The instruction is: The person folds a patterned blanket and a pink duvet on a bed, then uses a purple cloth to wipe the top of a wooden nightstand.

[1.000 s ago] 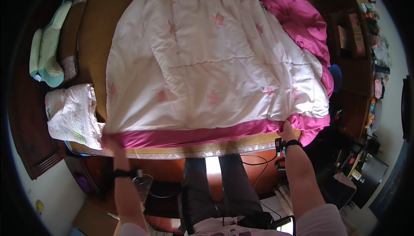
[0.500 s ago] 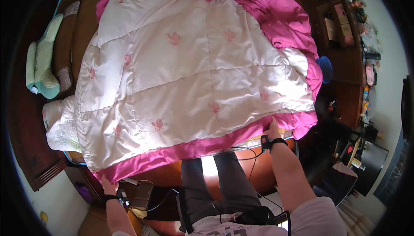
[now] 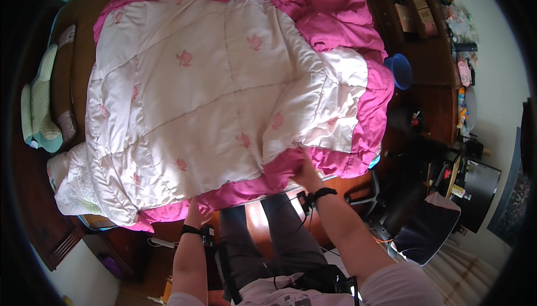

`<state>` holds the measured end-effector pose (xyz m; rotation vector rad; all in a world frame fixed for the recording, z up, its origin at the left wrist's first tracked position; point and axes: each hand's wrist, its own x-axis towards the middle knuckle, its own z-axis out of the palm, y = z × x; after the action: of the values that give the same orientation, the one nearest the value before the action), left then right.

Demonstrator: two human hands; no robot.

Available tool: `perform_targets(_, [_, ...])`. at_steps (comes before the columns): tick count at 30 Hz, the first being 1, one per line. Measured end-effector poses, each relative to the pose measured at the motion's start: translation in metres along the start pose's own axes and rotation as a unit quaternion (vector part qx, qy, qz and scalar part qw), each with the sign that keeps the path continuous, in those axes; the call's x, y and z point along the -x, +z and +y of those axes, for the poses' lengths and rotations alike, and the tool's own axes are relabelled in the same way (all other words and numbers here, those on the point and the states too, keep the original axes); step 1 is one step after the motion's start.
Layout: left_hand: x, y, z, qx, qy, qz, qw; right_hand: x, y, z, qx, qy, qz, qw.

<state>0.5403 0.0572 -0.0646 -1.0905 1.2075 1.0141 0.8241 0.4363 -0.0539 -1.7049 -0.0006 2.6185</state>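
A white quilt (image 3: 207, 99) with pink printed motifs and a pink border lies over the bed. At its near edge, my right hand (image 3: 306, 176) is closed on the pink border (image 3: 285, 166), which is bunched and slightly raised there. Folds run up from that grip into the white fabric. Farther left along the same edge is my left hand (image 3: 197, 212), its fingers apart against the border. Both wrists wear black bands with small devices.
Left of the quilt lie a green-and-white contoured pillow (image 3: 46, 104), a brown bolster (image 3: 63, 88) and a pale folded cloth (image 3: 75, 180). To the right are a blue bucket (image 3: 399, 71), a wooden cabinet (image 3: 422, 71), an office chair (image 3: 411, 216) and a monitor (image 3: 482, 194).
My left hand has let go of the quilt's near-left corner and moved right along the edge. My right hand has pulled the border inward to the left, creasing the quilt. The view has shifted right.
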Motion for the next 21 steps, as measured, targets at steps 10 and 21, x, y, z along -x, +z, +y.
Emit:
perform_targets(10, [-0.025,-0.011,-0.007,0.035,-0.070,0.174,0.982,0.039,-0.128,-0.088,-0.039,-0.106,0.268,0.957])
perform_targets(21, [-0.013,-0.083,-0.029,0.171,0.051,0.148,0.973,0.147,-0.276,-0.104,-0.008,-0.274,0.553,0.787])
